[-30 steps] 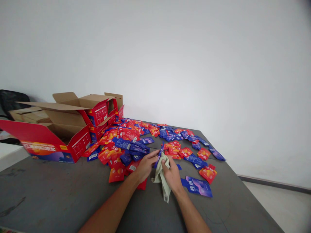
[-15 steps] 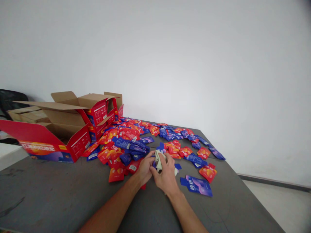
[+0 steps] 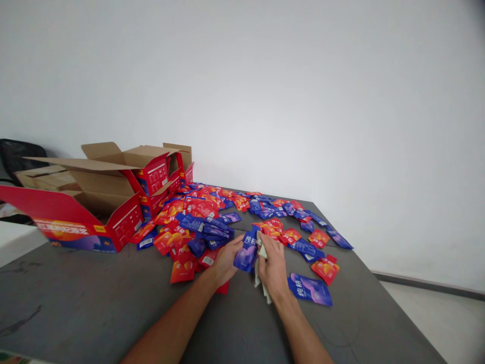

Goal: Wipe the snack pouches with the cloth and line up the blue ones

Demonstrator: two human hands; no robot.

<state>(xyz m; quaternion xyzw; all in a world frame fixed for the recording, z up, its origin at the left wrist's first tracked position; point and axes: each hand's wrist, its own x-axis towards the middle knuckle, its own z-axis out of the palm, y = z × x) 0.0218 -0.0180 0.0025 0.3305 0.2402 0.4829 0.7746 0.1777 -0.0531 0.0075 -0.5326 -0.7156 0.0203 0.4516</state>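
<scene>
Grey tabletop (image 3: 76, 303) under a white wall (image 3: 303, 91), open red cartons (image 3: 113, 202) at left, sachets (image 3: 204, 212) strewn mid-frame, your left hand (image 3: 226, 260) pinching a blue sachet (image 3: 247, 253), right hand (image 3: 273, 268) gripping a pale cloth (image 3: 261, 275).

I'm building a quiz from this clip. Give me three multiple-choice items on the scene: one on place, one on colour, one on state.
1. Where do the open cartons stand?
A. the table's left side
B. the floor
C. the table's right edge

2. What colour is the packet in the left hand?
A. red
B. blue
C. green

3. What does the right hand hold?
A. nothing
B. a carton flap
C. a pale cloth

Answers:
1 A, the open cartons stand left on the grey table.
2 B, the left hand grips a blue packet.
3 C, the right hand clasps a pale cloth.
</scene>
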